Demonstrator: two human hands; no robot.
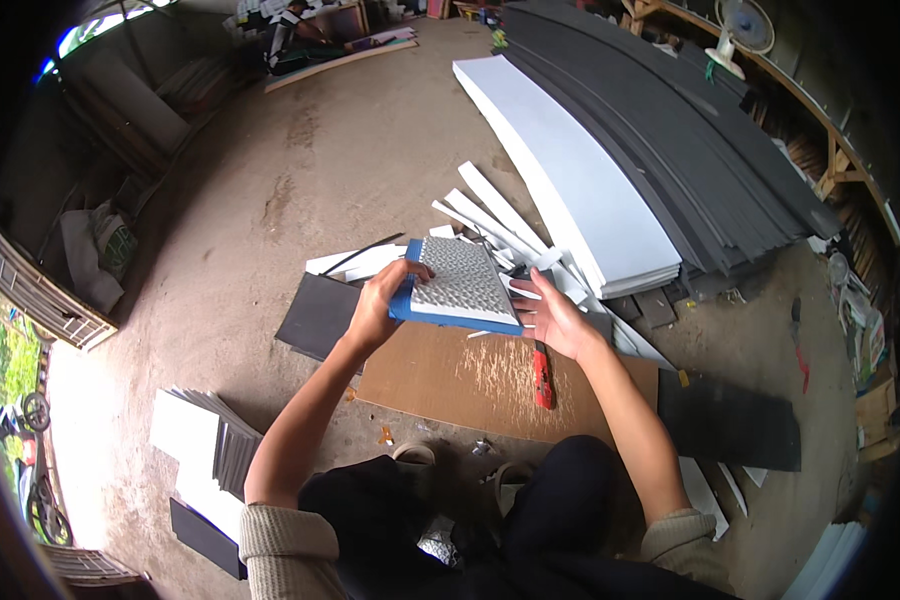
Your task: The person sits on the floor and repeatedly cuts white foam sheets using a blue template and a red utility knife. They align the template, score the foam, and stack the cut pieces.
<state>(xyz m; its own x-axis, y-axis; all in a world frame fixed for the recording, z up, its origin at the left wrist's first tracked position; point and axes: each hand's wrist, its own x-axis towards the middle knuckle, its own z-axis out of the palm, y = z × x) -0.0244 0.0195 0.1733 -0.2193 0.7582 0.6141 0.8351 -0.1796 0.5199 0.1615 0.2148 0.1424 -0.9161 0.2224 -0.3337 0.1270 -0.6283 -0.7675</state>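
Note:
My left hand grips the left edge of a flat blue pad, its thumb lying over the top. A bumpy, silvery-grey sheet with a pale edge covers most of the pad's upper side. At the pad's right edge, my right hand is open with its fingers apart; whether the fingertips touch the pad I cannot tell. Below the pad, a red utility knife rests on a brown board that is scored with many pale cut marks.
White foam strips and scraps lie beyond the pad. Long white sheets and dark grey sheets are stacked at the far right. Cut pieces sit at the near left, and a dark panel at the right. Another person is far back.

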